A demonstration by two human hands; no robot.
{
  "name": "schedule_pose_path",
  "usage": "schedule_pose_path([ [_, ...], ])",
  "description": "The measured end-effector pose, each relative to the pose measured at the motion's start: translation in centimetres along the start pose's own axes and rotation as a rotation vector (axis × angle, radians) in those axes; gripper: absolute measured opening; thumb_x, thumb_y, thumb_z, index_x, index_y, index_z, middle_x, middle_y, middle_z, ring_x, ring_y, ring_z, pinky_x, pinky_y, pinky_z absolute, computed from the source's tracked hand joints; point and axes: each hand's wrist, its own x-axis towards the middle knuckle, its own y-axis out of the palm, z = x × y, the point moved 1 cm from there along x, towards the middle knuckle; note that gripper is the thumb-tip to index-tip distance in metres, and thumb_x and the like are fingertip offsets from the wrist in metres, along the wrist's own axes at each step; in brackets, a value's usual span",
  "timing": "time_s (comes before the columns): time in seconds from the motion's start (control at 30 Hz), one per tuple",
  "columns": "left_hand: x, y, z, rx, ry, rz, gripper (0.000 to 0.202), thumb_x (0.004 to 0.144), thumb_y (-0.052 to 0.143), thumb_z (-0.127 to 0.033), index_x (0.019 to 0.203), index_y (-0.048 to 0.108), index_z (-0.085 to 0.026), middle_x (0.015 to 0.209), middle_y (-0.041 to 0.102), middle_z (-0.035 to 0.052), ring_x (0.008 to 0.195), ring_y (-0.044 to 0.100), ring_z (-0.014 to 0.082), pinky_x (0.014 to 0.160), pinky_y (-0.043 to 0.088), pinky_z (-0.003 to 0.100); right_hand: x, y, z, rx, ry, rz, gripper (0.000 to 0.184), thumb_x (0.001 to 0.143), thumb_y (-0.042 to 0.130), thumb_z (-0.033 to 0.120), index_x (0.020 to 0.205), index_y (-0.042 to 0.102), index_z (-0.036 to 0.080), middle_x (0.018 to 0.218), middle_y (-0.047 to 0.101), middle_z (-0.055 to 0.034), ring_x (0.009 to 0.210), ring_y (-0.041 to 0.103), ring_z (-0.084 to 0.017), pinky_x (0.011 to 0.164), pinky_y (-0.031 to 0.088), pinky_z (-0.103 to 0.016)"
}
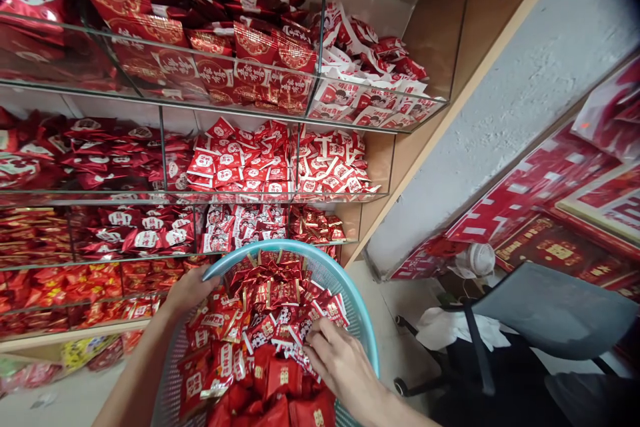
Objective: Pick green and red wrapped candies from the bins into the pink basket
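Observation:
A round light-blue mesh basket (pixel 358 310) full of small red-and-white wrapped candies (pixel 265 320) is held in front of me. My left hand (pixel 187 290) grips its rim on the left side. My right hand (pixel 340 360) rests inside the basket on the pile, fingers curled and pinching at the red-and-white packets; which packet they hold I cannot make out. Beyond the basket rise tiers of clear acrylic shelf bins (pixel 295 167) packed with red candy packets.
A wooden shelf side (pixel 450 100) and a grey wall (pixel 500 107) stand to the right. A grey-seated office chair (pixel 545 310) with white cloth on it stands at the lower right. Red boxes and cards (pixel 550 213) lean along the right wall. A small white fan (pixel 480 259) sits by the floor.

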Motion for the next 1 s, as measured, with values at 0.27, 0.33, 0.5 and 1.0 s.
schedule_pose_path([
  [0.27, 0.3, 0.3, 0.4, -0.031, 0.011, -0.003, 0.023, 0.071, 0.041, -0.035, 0.076, 0.057, -0.019, 0.069, 0.063, 0.0009, 0.071, 0.060, 0.0181, 0.058, 0.035, 0.020, -0.1, -2.4, -1.9, 0.868, 0.317, -0.303, 0.027, 0.088, 0.043, 0.027, 0.114, 0.044, 0.023, 0.097, 0.057, -0.0062, 0.064, 0.058, -0.011, 0.059, 0.052, -0.026],
  [0.33, 0.2, 0.2, 0.3, -0.042, 0.007, -0.001, 0.022, 0.071, 0.042, -0.034, 0.077, 0.057, -0.019, 0.069, 0.063, 0.0010, 0.071, 0.060, 0.0182, 0.058, 0.035, 0.020, -0.4, -2.0, -1.9, 0.914, 0.322, -0.342, 0.033, 0.086, 0.045, 0.028, 0.119, 0.042, 0.023, 0.106, 0.056, -0.0092, 0.071, 0.059, -0.013, 0.059, 0.053, -0.026],
  [0.5, 0.1, 0.0, 0.2, -0.071, 0.008, -0.023, 0.021, 0.070, 0.044, -0.034, 0.075, 0.059, -0.019, 0.065, 0.062, -0.0005, 0.068, 0.060, 0.0176, 0.057, 0.036, 0.020, -0.8, -1.5, -1.5, 0.916, 0.306, -0.366, 0.045, 0.085, 0.047, 0.028, 0.129, 0.036, 0.024, 0.122, 0.052, -0.0136, 0.083, 0.060, -0.017, 0.064, 0.055, -0.028],
  [1.0, 0.2, 0.2, 0.3, -0.052, 0.022, -0.013, 0.022, 0.071, 0.043, -0.035, 0.076, 0.056, -0.019, 0.068, 0.063, 0.0006, 0.070, 0.060, 0.0184, 0.057, 0.035, 0.020, -1.9, -1.8, -4.0, 0.385, 0.249, -0.257, 0.020, 0.087, 0.045, 0.027, 0.102, 0.059, 0.023, 0.097, 0.063, -0.0066, 0.085, 0.063, -0.017, 0.072, 0.053, -0.026],
])
